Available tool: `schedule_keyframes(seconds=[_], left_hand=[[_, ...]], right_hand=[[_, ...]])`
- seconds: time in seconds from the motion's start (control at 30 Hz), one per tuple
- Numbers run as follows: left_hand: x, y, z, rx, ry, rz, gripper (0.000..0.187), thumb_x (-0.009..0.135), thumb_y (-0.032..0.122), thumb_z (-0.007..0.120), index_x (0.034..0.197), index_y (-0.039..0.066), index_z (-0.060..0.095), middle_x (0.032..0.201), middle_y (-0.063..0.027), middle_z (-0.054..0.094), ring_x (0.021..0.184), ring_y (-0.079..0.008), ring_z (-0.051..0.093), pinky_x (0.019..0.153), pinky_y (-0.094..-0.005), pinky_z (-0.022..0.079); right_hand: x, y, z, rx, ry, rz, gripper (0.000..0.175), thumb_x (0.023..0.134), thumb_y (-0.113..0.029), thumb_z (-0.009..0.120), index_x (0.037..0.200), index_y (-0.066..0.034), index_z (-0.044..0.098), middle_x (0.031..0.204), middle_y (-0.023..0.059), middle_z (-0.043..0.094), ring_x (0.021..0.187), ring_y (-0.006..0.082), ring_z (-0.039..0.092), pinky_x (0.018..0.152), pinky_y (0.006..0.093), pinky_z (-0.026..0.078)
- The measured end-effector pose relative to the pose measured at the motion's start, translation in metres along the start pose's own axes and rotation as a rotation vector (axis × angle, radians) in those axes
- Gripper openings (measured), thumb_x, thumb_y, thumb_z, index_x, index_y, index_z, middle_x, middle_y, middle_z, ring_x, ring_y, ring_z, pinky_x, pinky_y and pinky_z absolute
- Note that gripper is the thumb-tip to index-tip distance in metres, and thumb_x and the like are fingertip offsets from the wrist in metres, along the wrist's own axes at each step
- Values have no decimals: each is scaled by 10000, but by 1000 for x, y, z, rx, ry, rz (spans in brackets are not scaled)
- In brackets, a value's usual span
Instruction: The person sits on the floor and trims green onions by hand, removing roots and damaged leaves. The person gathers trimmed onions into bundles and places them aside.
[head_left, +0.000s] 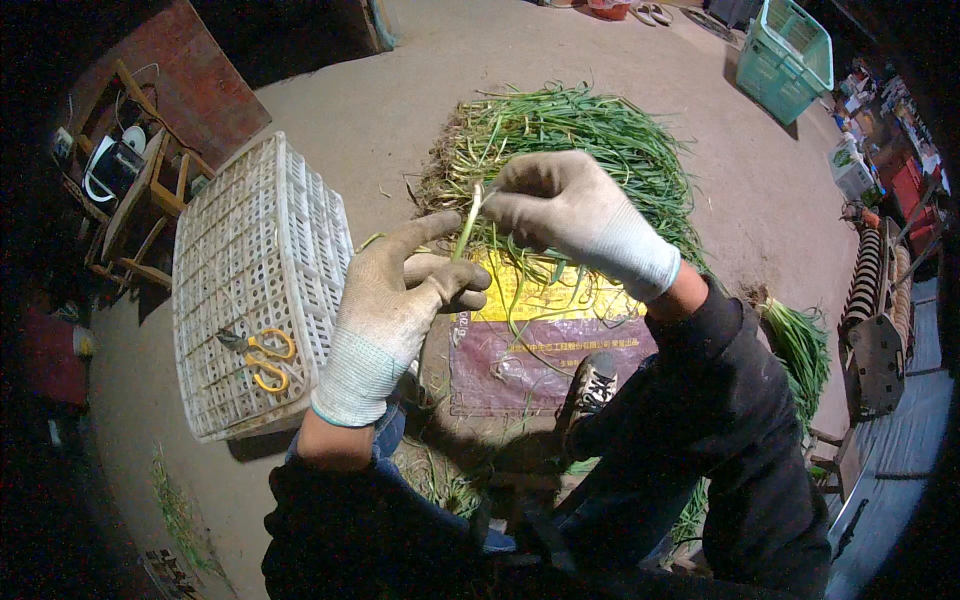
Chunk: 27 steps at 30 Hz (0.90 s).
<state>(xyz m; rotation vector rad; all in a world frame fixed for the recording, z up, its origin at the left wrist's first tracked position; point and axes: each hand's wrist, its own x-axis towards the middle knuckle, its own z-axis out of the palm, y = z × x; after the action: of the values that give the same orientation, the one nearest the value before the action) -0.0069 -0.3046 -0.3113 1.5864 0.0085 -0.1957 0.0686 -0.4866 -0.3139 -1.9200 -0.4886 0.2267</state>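
Note:
My left hand (420, 274), in a soiled white knit glove, holds a slim green stalk with a pale lower end (471, 217) between its fingers. My right hand (555, 202), gloved alike, is beside the stalk's pale end, its thumb and fingertips pinched on a thin whitish strand. Behind the hands lies a large heap of green leafy stalks (585, 124), probably garlic greens or scallions, with roots towards the left. Beneath the hands a yellow and purple woven plastic sack (547, 360) lies on the floor, with loose leaves on it.
Yellow-handled scissors (270, 356) lie on an upturned white plastic crate (232, 247) at the left. A bundle of green stalks (799, 352) lies at the right. Farther off stand a green plastic crate (780, 75) and a wooden chair-like frame (154, 180). Leaf scraps (176, 510) litter the floor.

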Motion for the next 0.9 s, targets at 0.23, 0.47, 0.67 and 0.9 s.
schedule_keyframes(seconds=[0.23, 0.47, 0.67, 0.9], left_hand=[[1, -2, -2, -23, -59, -42, 345, 842, -17, 528, 1148, -161, 458, 857, -171, 633, 749, -192, 642, 699, -262, 545], [-2, -4, 0, 10, -151, -34, 236, 869, 31, 517, 1051, -120, 516, 829, -148, 624, 697, -161, 619, 661, -240, 527], [-2, -8, -6, 62, -175, -162, 283, 911, 267, 471, 978, 4, 549, 587, 55, 376, 465, -35, 283, 405, -192, 206], [-6, -5, -20, -202, 43, -231, 299, 950, 252, 432, 1040, -18, 522, 561, 69, 324, 394, -17, 237, 351, -188, 181]], right_hand=[[12, 13, -29, -56, 403, 107, 338, 841, -304, 621, 805, 30, 661, 594, 44, 602, 523, 84, 528, 521, 255, 442], [-1, 3, -11, 357, -203, 106, 303, 836, -297, 668, 913, -8, 615, 719, -3, 596, 612, 47, 535, 543, 177, 452], [0, 4, 5, 136, -120, 80, 296, 840, -262, 662, 945, 11, 619, 736, 12, 607, 618, 70, 540, 572, 195, 459], [33, 105, -36, -307, 194, 133, 300, 781, -282, 654, 903, -8, 662, 804, 148, 665, 661, 244, 629, 638, 356, 501]])
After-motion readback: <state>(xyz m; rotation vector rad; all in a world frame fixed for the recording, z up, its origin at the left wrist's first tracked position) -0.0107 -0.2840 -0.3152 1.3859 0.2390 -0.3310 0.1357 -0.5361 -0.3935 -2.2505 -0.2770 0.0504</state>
